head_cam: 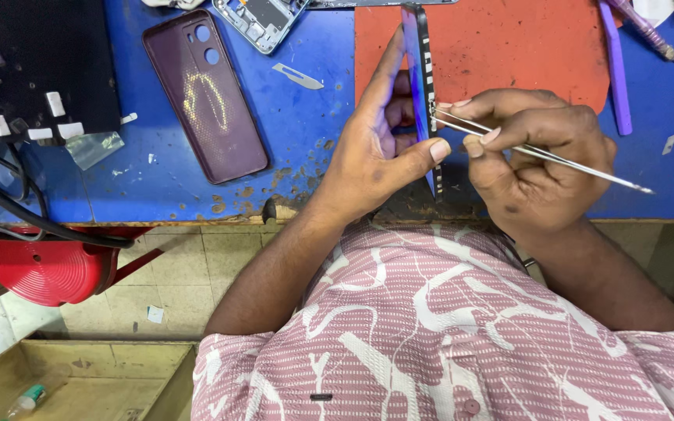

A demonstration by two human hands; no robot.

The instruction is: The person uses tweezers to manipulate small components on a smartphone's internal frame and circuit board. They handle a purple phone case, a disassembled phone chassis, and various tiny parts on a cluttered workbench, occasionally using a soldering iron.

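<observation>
My left hand (376,148) holds a thin phone panel (421,70) upright on its edge, thumb against its near end and fingers behind it. My right hand (536,156) grips metal tweezers (540,154), with their tips touching the panel's edge near its middle. Both hands are above the near edge of a blue worktop (306,132), partly over an orange mat (509,47).
A dark purple phone case (204,93) lies on the worktop to the left, with a scalpel blade (296,76) and an opened phone body (263,19) beyond it. A black box (37,66) with cables sits at far left. A purple tool (616,70) lies at right. A red stool (48,269) stands below.
</observation>
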